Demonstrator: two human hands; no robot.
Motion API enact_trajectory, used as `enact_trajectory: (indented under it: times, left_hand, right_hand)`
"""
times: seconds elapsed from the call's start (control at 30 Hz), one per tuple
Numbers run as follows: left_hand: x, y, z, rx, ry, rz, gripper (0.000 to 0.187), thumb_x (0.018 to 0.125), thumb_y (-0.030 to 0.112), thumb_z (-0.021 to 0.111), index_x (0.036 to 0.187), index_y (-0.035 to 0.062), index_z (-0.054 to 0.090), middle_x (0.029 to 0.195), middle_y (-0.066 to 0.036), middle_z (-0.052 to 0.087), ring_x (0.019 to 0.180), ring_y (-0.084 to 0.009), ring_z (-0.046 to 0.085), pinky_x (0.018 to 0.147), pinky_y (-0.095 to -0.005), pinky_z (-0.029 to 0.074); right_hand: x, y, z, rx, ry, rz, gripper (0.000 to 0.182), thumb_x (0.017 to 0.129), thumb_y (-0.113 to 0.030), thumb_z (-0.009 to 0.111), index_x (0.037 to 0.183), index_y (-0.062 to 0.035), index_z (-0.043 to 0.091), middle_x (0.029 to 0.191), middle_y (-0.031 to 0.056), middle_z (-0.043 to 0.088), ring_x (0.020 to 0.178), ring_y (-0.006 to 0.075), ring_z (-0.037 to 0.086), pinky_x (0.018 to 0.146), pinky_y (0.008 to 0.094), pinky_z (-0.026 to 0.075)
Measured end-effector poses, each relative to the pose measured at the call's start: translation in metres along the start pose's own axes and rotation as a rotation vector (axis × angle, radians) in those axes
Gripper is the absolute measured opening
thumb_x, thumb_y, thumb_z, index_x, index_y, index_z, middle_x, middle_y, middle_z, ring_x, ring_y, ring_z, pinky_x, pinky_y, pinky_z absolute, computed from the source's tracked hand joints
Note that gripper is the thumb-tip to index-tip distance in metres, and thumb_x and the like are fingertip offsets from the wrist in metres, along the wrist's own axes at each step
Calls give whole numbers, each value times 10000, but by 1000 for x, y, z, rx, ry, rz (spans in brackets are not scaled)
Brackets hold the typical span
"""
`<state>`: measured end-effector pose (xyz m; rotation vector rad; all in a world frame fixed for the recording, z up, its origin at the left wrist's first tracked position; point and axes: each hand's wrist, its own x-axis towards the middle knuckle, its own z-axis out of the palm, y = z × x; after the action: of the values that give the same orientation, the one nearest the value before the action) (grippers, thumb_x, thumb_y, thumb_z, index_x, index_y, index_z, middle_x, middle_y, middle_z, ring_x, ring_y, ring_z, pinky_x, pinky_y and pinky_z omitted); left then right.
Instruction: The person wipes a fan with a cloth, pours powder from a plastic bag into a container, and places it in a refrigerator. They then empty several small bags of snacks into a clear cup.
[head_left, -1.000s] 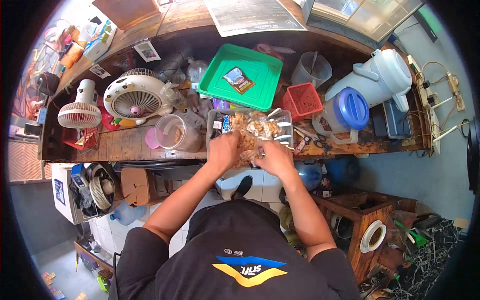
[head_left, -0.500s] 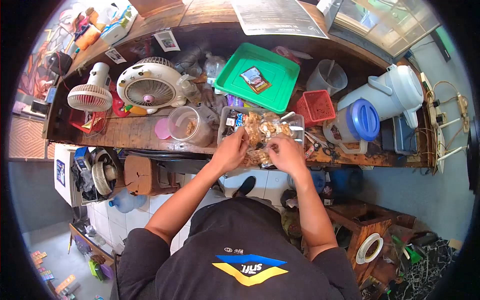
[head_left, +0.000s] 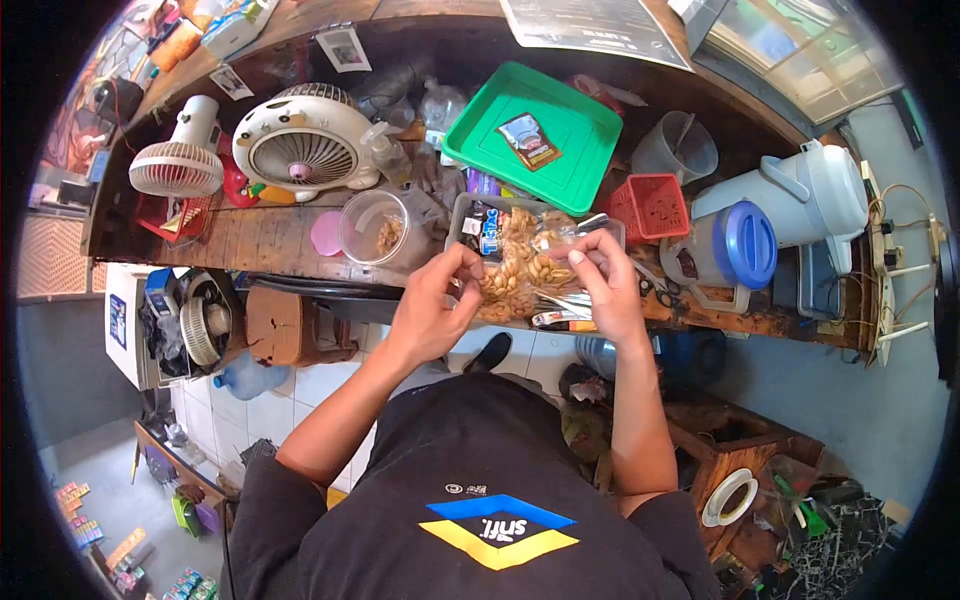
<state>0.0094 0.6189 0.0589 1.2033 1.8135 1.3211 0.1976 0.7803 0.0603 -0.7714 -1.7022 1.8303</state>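
Note:
A clear plastic bag of brown nut-like snacks (head_left: 512, 283) lies across the front of a clear plastic box (head_left: 618, 234) at the counter's edge. My left hand (head_left: 436, 303) is closed, thumb and forefinger pinching the bag's left side. On the right side, my right hand (head_left: 610, 288) pinches the bag between thumb and fingertips. More snack packets, one black with blue lettering (head_left: 490, 232), sit in the box behind it. Below my right fingers, a white and orange packet (head_left: 565, 319) shows at the front. Where exactly the bag's edges run is hard to see.
A round clear tub (head_left: 374, 228) with some snacks stands to the left, by a pink lid (head_left: 326, 233). Behind are a green tray (head_left: 560, 165) and a fan (head_left: 303, 155). A red basket (head_left: 650, 208), scissors (head_left: 656, 291) and a blue-lidded jug (head_left: 745, 245) are at right.
My hands have moved farther apart, the left one toward me and to the left. More of the bag shows between them, and the white and orange packet is now visible. The view has shifted slightly.

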Motion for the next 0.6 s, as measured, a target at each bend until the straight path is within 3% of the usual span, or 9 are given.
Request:
enact_trajectory:
  times: [0.07,0.2,0.33,0.4,0.5,0.57,0.6]
  left_hand:
    - [-6,18,-18,-51,-65,3,126,944,-25,570,1058,15,534,973,-33,610,846,-83,601,738,-260,523]
    - [-14,39,-51,-294,20,-110,127,979,49,623,1100,31,587,1002,-34,684,926,-85,643,748,-264,540]
    - [-8,52,-113,83,116,75,199,970,28,641,1167,35,612,977,-55,741,871,-106,707,727,-260,548]
    - [-1,53,-135,89,288,75,58,963,6,641,1018,16,628,997,-72,752,854,-120,716,700,-279,552]
    - [17,54,-163,125,317,52,96,942,-59,618,1001,17,617,1032,-104,749,883,-160,715,767,-305,563]
    - [28,43,-177,451,65,263,122,873,-76,633,943,24,642,1051,-100,739,900,-236,727,775,-345,575]
    - [32,42,-179,450,63,268,122,873,-76,633,943,24,642,1051,-100,739,900,-236,727,775,-345,575]
  right_hand:
    - [-1,-14,4,20,-21,68,93,1038,-132,567,1033,-42,544,1096,102,726,1031,139,653,877,303,509]
    - [8,-29,17,40,-49,50,72,1033,-106,562,1028,-37,544,1092,120,728,1026,141,661,882,296,519]
    - [23,-39,31,81,-73,10,57,1030,-79,543,1028,-23,531,1093,153,723,1065,186,674,950,337,528]
    - [31,-43,39,52,-42,1,51,1027,-76,548,1025,-27,531,1105,161,722,1051,196,682,941,339,531]
    - [43,-48,51,38,-41,-41,65,1025,-105,553,1031,-43,534,1097,158,718,1037,199,686,919,333,534]
    - [49,-55,63,39,-22,-33,73,1025,-118,548,1044,-50,533,1089,168,711,1024,215,690,912,342,534]
    - [51,-56,68,38,-18,-36,73,1025,-118,548,1044,-50,533,1089,168,711,1024,215,690,912,342,534]
